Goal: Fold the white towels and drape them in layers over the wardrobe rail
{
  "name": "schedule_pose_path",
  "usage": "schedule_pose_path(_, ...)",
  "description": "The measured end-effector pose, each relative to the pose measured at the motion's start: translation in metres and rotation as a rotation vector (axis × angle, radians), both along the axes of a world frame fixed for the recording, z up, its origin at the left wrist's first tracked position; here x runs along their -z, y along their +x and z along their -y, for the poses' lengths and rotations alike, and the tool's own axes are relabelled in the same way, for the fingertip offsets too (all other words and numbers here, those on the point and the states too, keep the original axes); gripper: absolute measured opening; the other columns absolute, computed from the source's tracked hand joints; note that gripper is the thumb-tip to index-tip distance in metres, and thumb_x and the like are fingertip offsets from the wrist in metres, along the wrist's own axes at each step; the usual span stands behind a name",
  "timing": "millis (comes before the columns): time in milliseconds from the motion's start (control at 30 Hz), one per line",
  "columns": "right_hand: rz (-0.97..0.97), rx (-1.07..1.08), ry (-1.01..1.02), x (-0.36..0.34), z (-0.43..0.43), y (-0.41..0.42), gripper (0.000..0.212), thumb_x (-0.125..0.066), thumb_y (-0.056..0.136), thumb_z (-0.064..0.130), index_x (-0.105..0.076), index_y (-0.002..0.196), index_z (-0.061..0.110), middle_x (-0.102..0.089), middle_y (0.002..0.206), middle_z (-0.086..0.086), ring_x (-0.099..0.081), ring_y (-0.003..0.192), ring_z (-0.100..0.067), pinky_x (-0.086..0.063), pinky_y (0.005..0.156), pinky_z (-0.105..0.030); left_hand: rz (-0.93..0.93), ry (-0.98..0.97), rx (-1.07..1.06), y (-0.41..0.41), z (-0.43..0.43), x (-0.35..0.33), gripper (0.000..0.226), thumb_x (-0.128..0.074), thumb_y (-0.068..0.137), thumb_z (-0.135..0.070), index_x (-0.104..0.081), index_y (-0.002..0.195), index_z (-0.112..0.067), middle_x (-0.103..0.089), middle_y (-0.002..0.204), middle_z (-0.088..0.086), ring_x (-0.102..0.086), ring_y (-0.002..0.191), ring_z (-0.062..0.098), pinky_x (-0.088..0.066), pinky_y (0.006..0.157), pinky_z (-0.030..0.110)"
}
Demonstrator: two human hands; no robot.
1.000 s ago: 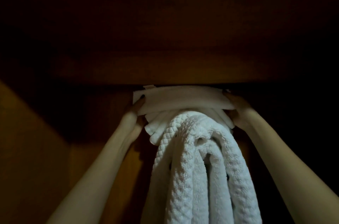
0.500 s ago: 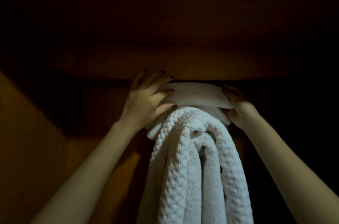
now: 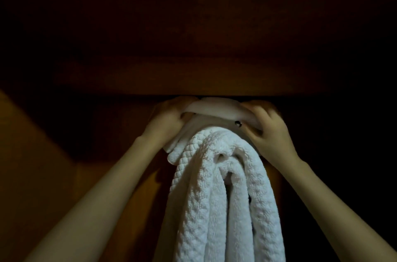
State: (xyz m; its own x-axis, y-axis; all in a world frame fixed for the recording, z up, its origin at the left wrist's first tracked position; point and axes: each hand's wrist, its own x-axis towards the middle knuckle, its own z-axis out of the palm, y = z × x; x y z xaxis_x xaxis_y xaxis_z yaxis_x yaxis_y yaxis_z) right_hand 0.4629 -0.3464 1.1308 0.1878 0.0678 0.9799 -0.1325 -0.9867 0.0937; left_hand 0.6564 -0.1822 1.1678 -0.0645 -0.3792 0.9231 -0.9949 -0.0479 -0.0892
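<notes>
Towel [image 3: 217, 109] topmost, long axis left-to-right over hanging towels [image 3: 214, 197] | left hand [image 3: 167, 120] curled round left end | right hand [image 3: 266, 130] curled round right end | equally near; rail hidden

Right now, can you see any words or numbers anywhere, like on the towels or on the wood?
None: no word, number or label can be read anywhere.
The folded towel gripped by the left hand and the right hand is plain white.
The hanging towels are plain too.
The wooden board shows no writing, though much of it is very dark.
</notes>
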Motion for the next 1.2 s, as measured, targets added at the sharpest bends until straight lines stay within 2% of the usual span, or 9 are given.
schedule_pose_path(200, -0.077, 0.119, -0.122, -0.028, 0.011, 0.018, 0.033, -0.062, 0.090, 0.019, -0.066, 0.122, 0.016, -0.068, 0.107, -0.011, -0.065, 0.095, -0.034, -0.056, 0.072, -0.043, -0.047, -0.145, 0.064, 0.006, -0.004, 0.003, 0.020, -0.067, 0.085, -0.013, -0.068, 0.102, -0.003, -0.068, 0.092, 0.012, -0.061, 0.086, 0.020, -0.039, 0.071, 0.009)
schedule_pose_path(300, -0.044, 0.083, -0.131, -0.037, 0.015, 0.021, 0.028, -0.057, 0.094, 0.028, -0.069, 0.116, 0.017, -0.071, 0.091, -0.007, -0.067, 0.074, -0.026, -0.054, 0.059, -0.039, 0.174, -0.262, -0.079, 0.018, -0.009, 0.012, 0.026, -0.065, 0.086, -0.025, -0.072, 0.099, -0.003, -0.067, 0.092, 0.014, -0.059, 0.085, 0.023, -0.050, 0.073, 0.031)
schedule_pose_path(500, -0.160, 0.107, -0.157, -0.042, 0.018, 0.019, 0.033, -0.053, 0.095, 0.035, -0.066, 0.116, 0.013, -0.066, 0.074, -0.008, -0.061, 0.057, -0.025, -0.042, 0.049, -0.032, -0.025, -0.318, -0.176, -0.012, -0.013, 0.031, 0.020, -0.063, 0.085, -0.022, -0.074, 0.100, -0.013, -0.066, 0.061, 0.010, -0.063, 0.052, 0.031, -0.047, 0.047, 0.032)
schedule_pose_path(600, -0.293, 0.101, -0.017, -0.044, 0.023, 0.018, 0.035, -0.052, 0.099, 0.027, -0.055, 0.134, 0.022, -0.068, 0.104, -0.008, -0.065, 0.088, -0.026, -0.053, 0.074, -0.043, -0.125, -0.276, 0.132, -0.019, 0.000, 0.037, 0.034, -0.056, 0.089, -0.011, -0.066, 0.121, -0.006, -0.066, 0.069, 0.009, -0.057, 0.056, 0.013, -0.046, 0.054, 0.022)
schedule_pose_path(800, -0.245, -0.089, 0.012, -0.029, 0.029, 0.007, 0.041, -0.059, 0.096, 0.022, -0.054, 0.137, 0.019, -0.067, 0.114, 0.003, -0.060, 0.097, 0.000, -0.043, 0.080, -0.008, -0.058, -0.189, 0.093, -0.019, 0.011, 0.031, 0.045, -0.045, 0.096, -0.024, -0.049, 0.140, -0.012, -0.070, 0.107, 0.016, -0.065, 0.084, 0.020, -0.047, 0.074, 0.019)
schedule_pose_path(867, -0.163, -0.037, -0.121, -0.030, 0.031, 0.007, 0.037, -0.054, 0.097, 0.030, -0.059, 0.132, 0.018, -0.071, 0.104, 0.000, -0.066, 0.090, -0.009, -0.049, 0.078, -0.017, -0.136, -0.084, 0.130, -0.022, 0.009, 0.020, 0.046, -0.039, 0.099, -0.028, -0.046, 0.143, -0.015, -0.066, 0.121, 0.015, -0.064, 0.104, 0.030, -0.052, 0.087, 0.030)
schedule_pose_path(967, -0.070, 0.044, -0.182, -0.033, 0.030, 0.008, 0.039, -0.042, 0.097, 0.032, -0.065, 0.123, 0.015, -0.071, 0.083, -0.006, -0.067, 0.065, -0.021, -0.054, 0.056, -0.037, -0.179, 0.001, 0.176, -0.023, 0.008, 0.008, 0.040, -0.041, 0.103, -0.015, -0.044, 0.142, -0.013, -0.059, 0.132, 0.012, -0.058, 0.117, 0.021, -0.040, 0.090, 0.005)
schedule_pose_path(1100, -0.011, 0.206, -0.210, -0.032, 0.024, 0.017, 0.030, -0.044, 0.093, 0.031, -0.067, 0.097, 0.012, -0.063, 0.067, -0.006, -0.059, 0.052, -0.027, -0.045, 0.044, -0.032, -0.167, 0.098, 0.109, -0.022, 0.011, 0.009, 0.045, -0.039, 0.104, -0.023, -0.032, 0.149, -0.023, -0.068, 0.094, 0.024, -0.064, 0.076, 0.033, -0.049, 0.072, 0.046)
schedule_pose_path(1200, 0.065, 0.302, -0.263, -0.035, 0.020, 0.021, 0.015, -0.057, 0.087, 0.024, -0.065, 0.083, 0.011, -0.058, 0.058, -0.005, -0.054, 0.042, -0.027, -0.036, 0.043, -0.027, -0.270, 0.170, 0.252, -0.022, 0.012, 0.007, 0.035, -0.036, 0.102, -0.030, -0.037, 0.137, -0.037, -0.064, 0.116, 0.020, -0.062, 0.096, 0.023, -0.048, 0.082, 0.024)
